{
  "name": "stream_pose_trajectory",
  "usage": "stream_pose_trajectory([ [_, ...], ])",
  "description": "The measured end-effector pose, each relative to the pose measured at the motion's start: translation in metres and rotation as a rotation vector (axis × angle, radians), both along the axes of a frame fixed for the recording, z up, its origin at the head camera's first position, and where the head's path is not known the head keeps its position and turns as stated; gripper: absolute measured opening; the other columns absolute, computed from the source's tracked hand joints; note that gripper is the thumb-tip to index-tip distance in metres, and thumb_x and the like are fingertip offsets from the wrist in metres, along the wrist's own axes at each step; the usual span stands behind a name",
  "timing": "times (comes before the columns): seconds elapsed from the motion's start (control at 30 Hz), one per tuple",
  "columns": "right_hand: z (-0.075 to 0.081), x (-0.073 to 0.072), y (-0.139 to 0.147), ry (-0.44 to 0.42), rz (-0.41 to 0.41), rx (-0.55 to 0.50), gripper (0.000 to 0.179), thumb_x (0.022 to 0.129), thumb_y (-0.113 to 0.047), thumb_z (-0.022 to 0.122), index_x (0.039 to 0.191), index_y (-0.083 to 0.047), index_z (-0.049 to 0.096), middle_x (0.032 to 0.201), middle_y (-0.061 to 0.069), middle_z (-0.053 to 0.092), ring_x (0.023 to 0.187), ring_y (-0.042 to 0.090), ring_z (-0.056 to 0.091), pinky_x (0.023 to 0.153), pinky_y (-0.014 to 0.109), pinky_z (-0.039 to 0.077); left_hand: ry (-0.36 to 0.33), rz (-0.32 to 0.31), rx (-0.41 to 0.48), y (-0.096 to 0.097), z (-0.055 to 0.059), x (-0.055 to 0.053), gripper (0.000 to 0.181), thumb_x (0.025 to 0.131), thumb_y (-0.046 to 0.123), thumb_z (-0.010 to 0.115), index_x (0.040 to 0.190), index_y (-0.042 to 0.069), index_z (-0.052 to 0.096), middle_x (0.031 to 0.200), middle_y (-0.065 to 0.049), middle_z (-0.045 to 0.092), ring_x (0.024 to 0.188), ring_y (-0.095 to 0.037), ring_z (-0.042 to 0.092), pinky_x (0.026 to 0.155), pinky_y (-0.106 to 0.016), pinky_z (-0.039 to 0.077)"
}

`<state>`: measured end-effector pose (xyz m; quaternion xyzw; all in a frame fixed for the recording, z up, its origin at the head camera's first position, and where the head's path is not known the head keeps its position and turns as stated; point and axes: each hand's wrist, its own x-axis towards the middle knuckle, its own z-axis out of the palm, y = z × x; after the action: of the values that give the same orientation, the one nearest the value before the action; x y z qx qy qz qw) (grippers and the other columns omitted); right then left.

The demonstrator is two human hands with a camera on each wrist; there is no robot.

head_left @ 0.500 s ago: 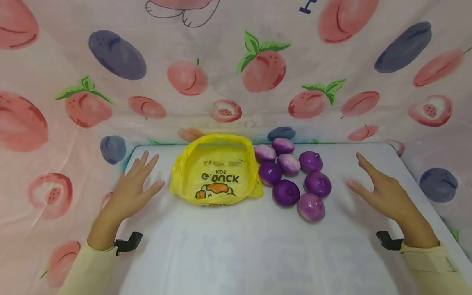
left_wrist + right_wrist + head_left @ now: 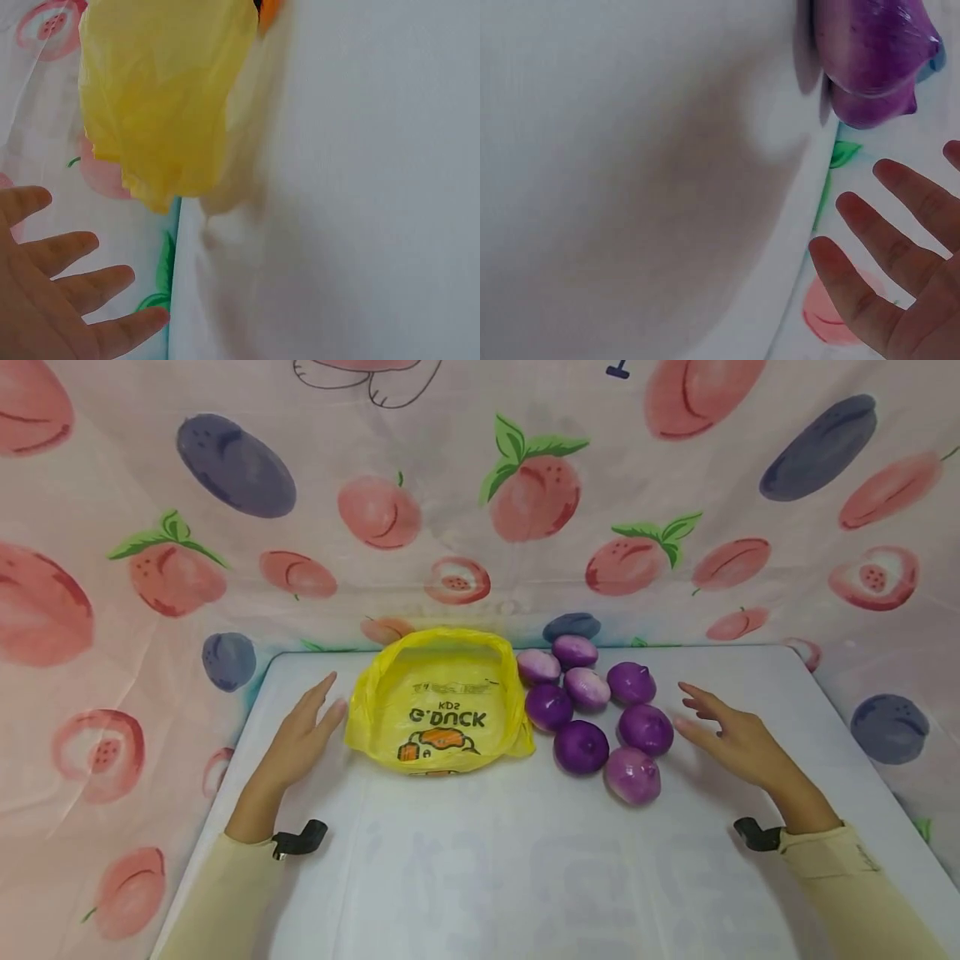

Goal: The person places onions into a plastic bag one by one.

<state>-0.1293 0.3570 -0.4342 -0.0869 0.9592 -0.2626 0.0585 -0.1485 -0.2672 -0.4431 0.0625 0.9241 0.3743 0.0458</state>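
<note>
A yellow plastic bag [image 2: 450, 752] with dark lettering and an orange print stands with its mouth spread wide on the white table. To its right lies a cluster of several purple onions [image 2: 581, 748], some paler than others. My left hand [image 2: 298, 739] hovers just left of the bag, fingers extended, touching nothing. In the left wrist view its spread fingers [image 2: 97, 289] are apart from the yellow bag [image 2: 165, 97]. My right hand [image 2: 738, 745] hangs right of the onions, also holding nothing. The right wrist view shows its fingers [image 2: 892, 255] below the purple onions [image 2: 874, 52], with a gap between.
The white table [image 2: 480, 877] reaches back to a hanging cloth [image 2: 465, 460] printed with peaches and plums. A black wrist mount [image 2: 302, 838] is on the left wrist, and another black mount [image 2: 757, 835] on the right.
Both hands have moved inward, the left toward the bag and the right toward the onions. The bag and onions have stayed in place.
</note>
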Motion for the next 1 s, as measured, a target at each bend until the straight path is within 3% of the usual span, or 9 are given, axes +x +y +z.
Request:
stream_pose_trajectory([
  [0.23,-0.012,-0.005,-0.005,-0.037,0.028,-0.063,0.066,0.103,-0.043,0.058,0.160,-0.021,0.033,0.147,0.024,0.055,0.131,0.048,0.054,0.099,0.065,0.050,-0.067,0.065,0.132,0.014,-0.003,-0.009,0.071,0.107,0.055,0.036,0.166,0.021,0.014,0.172,-0.012,0.015,0.153,-0.046,0.024,0.120,-0.070,0.019],
  [0.4,-0.014,-0.007,-0.010,-0.044,0.044,-0.080,0.065,0.102,-0.043,0.060,0.158,-0.019,0.037,0.145,0.025,0.057,0.129,0.048,0.056,0.099,0.067,0.049,-0.098,0.103,0.214,0.024,-0.007,-0.016,0.071,0.106,0.059,0.035,0.165,0.027,0.015,0.172,-0.006,0.015,0.156,-0.039,0.022,0.123,-0.068,0.016],
  [0.6,-0.016,-0.009,-0.016,-0.071,0.043,-0.074,0.064,0.099,-0.046,0.063,0.155,-0.022,0.042,0.134,0.026,0.064,0.125,0.049,0.059,0.099,0.073,0.043,-0.122,0.127,0.235,0.033,-0.013,-0.025,0.069,0.104,0.063,0.037,0.164,0.036,0.016,0.173,-0.003,0.015,0.156,-0.038,0.023,0.122,-0.068,0.018],
  [0.77,-0.019,-0.010,-0.018,-0.081,0.039,-0.061,0.065,0.098,-0.049,0.065,0.153,-0.022,0.045,0.137,0.027,0.062,0.126,0.048,0.059,0.100,0.073,0.042,-0.109,0.134,0.234,0.039,-0.018,-0.031,0.068,0.103,0.063,0.040,0.163,0.039,0.019,0.173,-0.003,0.014,0.156,-0.041,0.020,0.121,-0.069,0.018],
  [1.0,-0.022,-0.017,-0.015,-0.064,0.094,-0.065,0.065,0.096,-0.045,0.069,0.152,-0.019,0.047,0.140,0.025,0.061,0.129,0.046,0.057,0.103,0.073,0.040,-0.121,0.149,0.249,0.042,-0.030,-0.038,0.062,0.103,0.059,0.045,0.160,0.046,0.024,0.172,0.004,0.017,0.158,-0.035,0.016,0.123,-0.068,0.015],
])
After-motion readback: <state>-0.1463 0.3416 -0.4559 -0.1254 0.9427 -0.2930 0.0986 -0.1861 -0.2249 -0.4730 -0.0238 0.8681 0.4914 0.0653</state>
